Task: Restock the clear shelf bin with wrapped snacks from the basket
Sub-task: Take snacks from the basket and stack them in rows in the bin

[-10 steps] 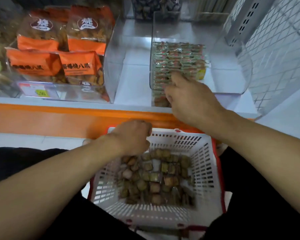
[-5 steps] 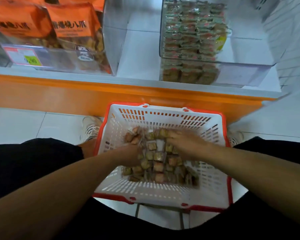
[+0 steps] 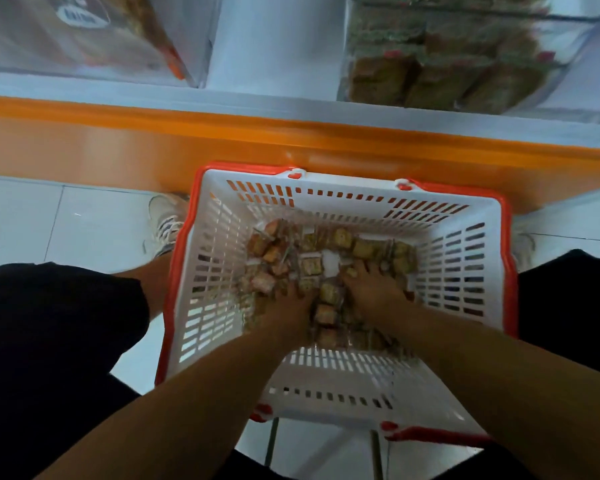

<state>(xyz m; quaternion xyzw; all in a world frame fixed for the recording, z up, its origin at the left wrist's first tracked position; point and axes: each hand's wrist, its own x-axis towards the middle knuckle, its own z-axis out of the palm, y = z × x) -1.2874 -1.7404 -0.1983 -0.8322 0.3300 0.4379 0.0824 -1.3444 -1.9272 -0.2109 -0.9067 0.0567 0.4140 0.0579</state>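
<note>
Here, left hand (image 3: 289, 306) and right hand (image 3: 368, 289) dig into mid-basket (image 3: 465, 216) snacks (image 3: 326, 268) — grip unclear.

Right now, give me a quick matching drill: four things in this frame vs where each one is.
Things:
1. basket
2. wrapped snacks
3. clear shelf bin
4. left hand

Places:
A. on the shelf, upper right of the view
B. loose in the basket bottom
C. on the floor against the orange shelf front
D. down in the snack pile, beside the right hand

Pairs: 1-C, 2-B, 3-A, 4-D
</note>
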